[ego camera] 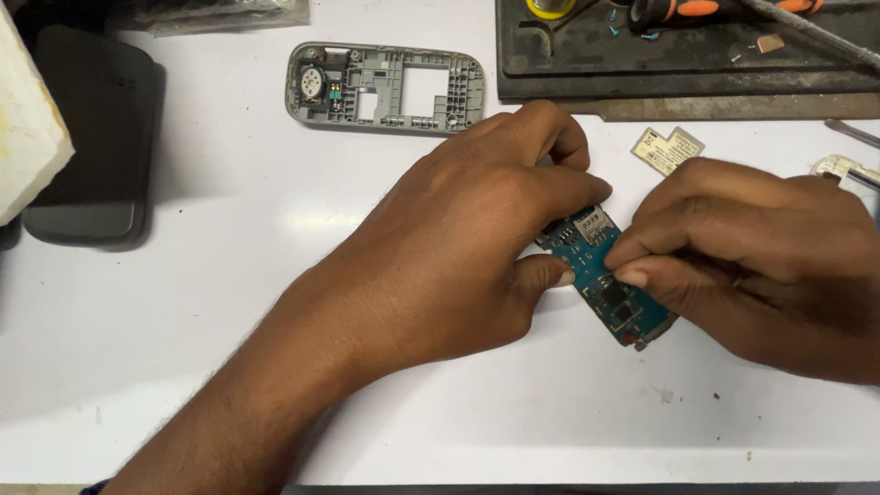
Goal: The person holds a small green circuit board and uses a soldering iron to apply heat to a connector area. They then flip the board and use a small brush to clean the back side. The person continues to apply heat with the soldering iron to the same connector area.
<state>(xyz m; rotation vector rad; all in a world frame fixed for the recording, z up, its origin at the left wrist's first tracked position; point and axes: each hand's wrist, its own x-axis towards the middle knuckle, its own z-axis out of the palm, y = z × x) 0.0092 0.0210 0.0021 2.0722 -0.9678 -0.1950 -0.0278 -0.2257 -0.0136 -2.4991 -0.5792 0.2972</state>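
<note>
now the left hand (467,229) pinches the blue circuit board (605,280) on the white table (183,312), the right hand (752,247) presses fingertips together on it; a grey phone frame (385,87) lies apart.

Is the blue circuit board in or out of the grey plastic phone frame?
Out: the blue circuit board lies between both hands, apart from the grey plastic phone frame.

circuit board (607,275) partly hidden under both hands, black tray (678,55) cut off at top edge, board parts too small to tell

Bare table (137,348) lies open leftward; grey phone frame (385,87) and black tray (678,55) block behind.
</note>
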